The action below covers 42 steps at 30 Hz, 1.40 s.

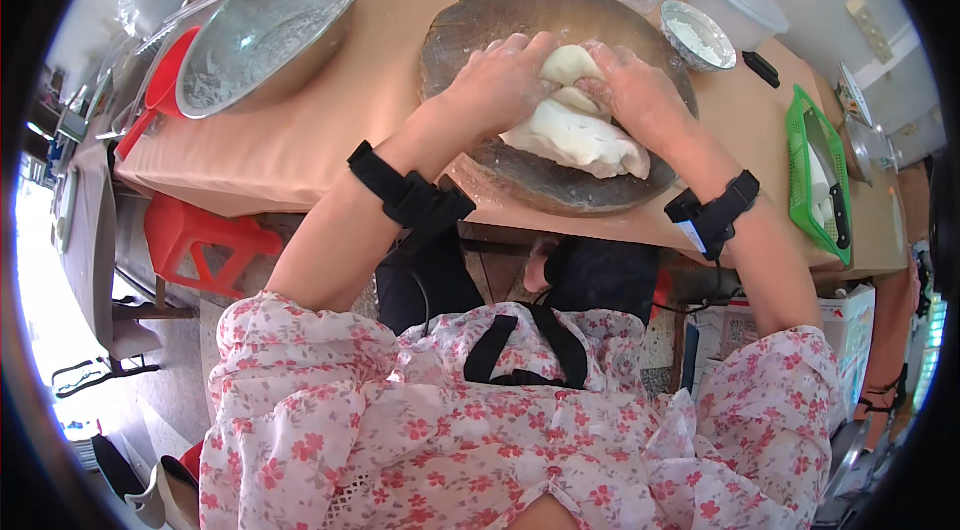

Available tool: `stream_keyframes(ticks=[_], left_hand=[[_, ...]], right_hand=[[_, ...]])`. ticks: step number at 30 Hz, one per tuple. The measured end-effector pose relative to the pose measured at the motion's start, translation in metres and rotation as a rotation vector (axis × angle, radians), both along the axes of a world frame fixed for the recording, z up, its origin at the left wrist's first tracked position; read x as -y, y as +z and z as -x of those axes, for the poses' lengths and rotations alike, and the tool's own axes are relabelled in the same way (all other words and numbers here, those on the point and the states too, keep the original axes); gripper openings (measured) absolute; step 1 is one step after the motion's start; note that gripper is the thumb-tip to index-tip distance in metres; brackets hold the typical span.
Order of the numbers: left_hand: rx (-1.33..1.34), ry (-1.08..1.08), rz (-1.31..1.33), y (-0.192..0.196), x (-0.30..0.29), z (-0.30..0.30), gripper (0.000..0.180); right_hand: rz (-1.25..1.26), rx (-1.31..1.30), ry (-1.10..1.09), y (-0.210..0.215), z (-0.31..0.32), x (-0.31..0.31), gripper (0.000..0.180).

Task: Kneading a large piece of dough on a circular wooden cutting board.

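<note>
A lump of white dough [573,80] is gripped between my two hands over a round wooden board [470,30]. My left hand [508,80] curls round its left side, and my right hand [634,90] presses in from the right. The thumbs sink into the dough near its middle. Just below, toward me, a larger floury mass of dough [585,145] lies on the board; whether the two pieces are joined I cannot tell. Both wrists wear black straps.
A metal basin [270,40] dusted with flour stands at left beside a red dipper [165,90]. At the board's right edge sits a small bowl of flour [700,35]. A green basket [820,170] with a black-handled knife [838,215] lies farther right. Plastic tubs [735,0] stand behind.
</note>
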<state>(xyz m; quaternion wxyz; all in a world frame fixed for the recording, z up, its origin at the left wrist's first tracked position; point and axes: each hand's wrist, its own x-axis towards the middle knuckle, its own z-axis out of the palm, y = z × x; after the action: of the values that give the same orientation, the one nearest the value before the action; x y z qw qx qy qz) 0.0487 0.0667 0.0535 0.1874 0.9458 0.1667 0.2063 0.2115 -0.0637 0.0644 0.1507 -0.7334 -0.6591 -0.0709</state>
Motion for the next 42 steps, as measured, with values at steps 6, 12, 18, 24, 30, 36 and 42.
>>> stream_keyframes(ticks=[6,12,18,24,30,36,42], left_hand=[[-0.153,-0.095,0.326,0.045,0.012,0.016,0.050],[0.055,-0.160,-0.049,0.020,0.029,0.034,0.046],[0.363,-0.062,-0.280,-0.012,0.058,0.045,0.038],[0.308,-0.053,-0.247,-0.007,0.040,0.021,0.035],[0.126,-0.122,-0.163,0.007,0.009,-0.006,0.019],[-0.042,-0.082,-0.127,0.012,-0.008,-0.024,0.024],[0.045,-0.153,-0.133,0.008,-0.003,-0.009,0.025]], right_hand=[[-0.057,-0.120,0.107,0.040,0.018,0.044,0.043],[0.048,-0.424,0.091,0.059,0.027,0.059,0.027],[0.089,-0.248,0.129,0.043,0.035,0.051,0.020],[0.084,-0.079,0.122,0.031,0.021,0.028,0.016],[0.103,0.006,0.055,0.027,0.010,0.004,0.017],[0.062,0.123,0.019,0.017,-0.002,-0.017,0.011],[0.008,0.069,0.021,0.021,-0.005,0.007,0.015]])
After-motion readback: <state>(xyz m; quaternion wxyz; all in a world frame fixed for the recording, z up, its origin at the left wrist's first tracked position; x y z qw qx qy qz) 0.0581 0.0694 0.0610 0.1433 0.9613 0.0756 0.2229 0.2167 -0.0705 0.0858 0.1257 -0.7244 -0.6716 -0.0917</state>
